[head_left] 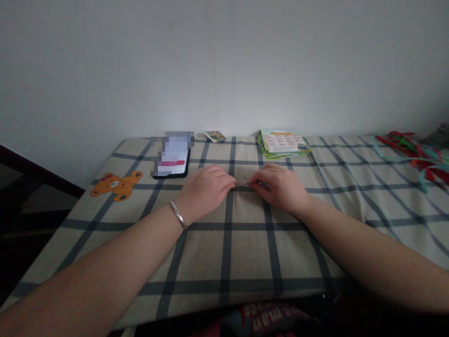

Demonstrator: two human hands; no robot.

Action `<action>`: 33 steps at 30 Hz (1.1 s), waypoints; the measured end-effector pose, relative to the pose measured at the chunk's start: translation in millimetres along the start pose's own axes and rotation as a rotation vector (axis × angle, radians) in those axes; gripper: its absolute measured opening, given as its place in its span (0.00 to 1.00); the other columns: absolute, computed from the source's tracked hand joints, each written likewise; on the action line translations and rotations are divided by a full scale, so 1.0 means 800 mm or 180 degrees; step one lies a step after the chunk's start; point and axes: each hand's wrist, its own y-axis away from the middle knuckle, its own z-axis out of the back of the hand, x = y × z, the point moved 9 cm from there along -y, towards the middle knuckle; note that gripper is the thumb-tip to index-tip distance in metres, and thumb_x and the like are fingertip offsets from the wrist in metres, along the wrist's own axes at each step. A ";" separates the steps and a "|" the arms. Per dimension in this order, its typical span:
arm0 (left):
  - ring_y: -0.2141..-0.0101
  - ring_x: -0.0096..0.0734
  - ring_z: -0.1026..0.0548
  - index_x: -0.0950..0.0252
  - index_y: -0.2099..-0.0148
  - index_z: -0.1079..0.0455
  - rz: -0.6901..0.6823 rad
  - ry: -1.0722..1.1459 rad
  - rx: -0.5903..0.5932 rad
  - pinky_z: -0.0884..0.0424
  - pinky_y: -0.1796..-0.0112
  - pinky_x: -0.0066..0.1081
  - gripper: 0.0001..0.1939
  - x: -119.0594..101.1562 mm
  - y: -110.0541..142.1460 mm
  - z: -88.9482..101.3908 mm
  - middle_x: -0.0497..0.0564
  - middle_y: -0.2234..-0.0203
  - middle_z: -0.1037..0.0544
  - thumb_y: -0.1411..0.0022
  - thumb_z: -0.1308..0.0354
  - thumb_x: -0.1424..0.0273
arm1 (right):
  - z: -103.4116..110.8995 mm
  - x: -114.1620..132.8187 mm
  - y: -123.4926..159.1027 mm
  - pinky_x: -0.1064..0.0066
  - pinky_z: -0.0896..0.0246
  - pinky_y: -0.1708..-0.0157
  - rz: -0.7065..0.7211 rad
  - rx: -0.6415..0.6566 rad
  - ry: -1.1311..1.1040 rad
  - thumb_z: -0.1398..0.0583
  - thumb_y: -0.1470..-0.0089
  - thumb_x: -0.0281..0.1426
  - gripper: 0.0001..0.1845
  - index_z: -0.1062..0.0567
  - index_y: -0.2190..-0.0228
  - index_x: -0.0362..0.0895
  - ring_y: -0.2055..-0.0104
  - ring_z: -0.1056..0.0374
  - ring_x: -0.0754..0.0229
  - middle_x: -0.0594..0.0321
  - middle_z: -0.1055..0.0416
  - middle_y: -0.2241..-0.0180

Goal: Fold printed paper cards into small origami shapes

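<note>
Handwork: left hand (206,188) at nine o'clock and right hand (283,187) at three are pinching a thin item (242,183), seemingly needing steadiness next.

Loose row by the wall (224,65), as I'm seeing it
I've got phone (173,157), small card (214,136), paper stack (285,143) and ribbons (419,161) left to right across the back of the tabletop (245,252), bear figure (122,189) left of the phone. Left hand (206,189) and right hand (280,187) are in front, thin piece (242,183) between them.

Matt tablecloth (245,252); shiny metal bracelet (178,215)
</note>
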 end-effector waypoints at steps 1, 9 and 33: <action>0.63 0.38 0.26 0.66 0.63 0.25 -0.0008 -0.0007 -0.0021 0.31 0.61 0.36 0.09 0.001 0.000 0.001 0.51 0.69 0.22 0.35 0.46 0.72 | 0.001 -0.003 0.001 0.70 0.42 0.67 -0.0020 -0.0014 -0.0011 0.42 0.43 0.30 0.07 0.22 0.66 0.43 0.65 0.31 0.57 0.59 0.25 0.68; 0.64 0.39 0.27 0.66 0.66 0.27 0.0222 0.0042 0.0168 0.31 0.62 0.36 0.10 0.018 0.004 -0.007 0.52 0.70 0.23 0.35 0.45 0.67 | 0.010 -0.008 0.004 0.69 0.39 0.65 -0.0040 -0.0195 -0.0202 0.43 0.41 0.31 0.12 0.25 0.57 0.44 0.66 0.31 0.59 0.59 0.24 0.65; 0.66 0.32 0.24 0.67 0.46 0.46 0.0755 0.0794 -0.0566 0.26 0.65 0.33 0.18 0.040 0.017 0.013 0.54 0.63 0.24 0.36 0.47 0.73 | 0.055 -0.018 -0.036 0.68 0.43 0.67 0.0101 -0.0178 0.0662 0.44 0.39 0.33 0.12 0.21 0.64 0.46 0.60 0.30 0.56 0.60 0.24 0.61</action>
